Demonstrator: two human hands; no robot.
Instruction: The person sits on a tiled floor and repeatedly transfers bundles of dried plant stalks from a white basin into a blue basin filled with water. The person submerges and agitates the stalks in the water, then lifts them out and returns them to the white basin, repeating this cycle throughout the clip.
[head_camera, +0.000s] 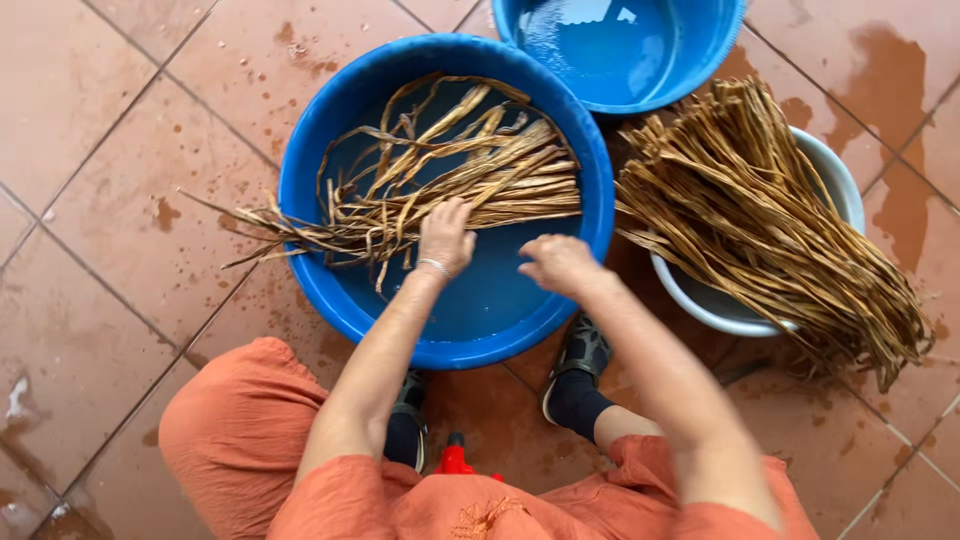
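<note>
Left hand (445, 235) presses open fingers onto wet strips (450, 185) in the blue basin (320, 150); right hand (560, 262), blurred, fingers curled, grip unclear.

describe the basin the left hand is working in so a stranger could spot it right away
On the wet terracotta tile floor stand three basins. It is the big blue basin in the middle, where the left hand presses long tan strips. The other blue basin holds only water; the white one is heaped with strips.
</note>
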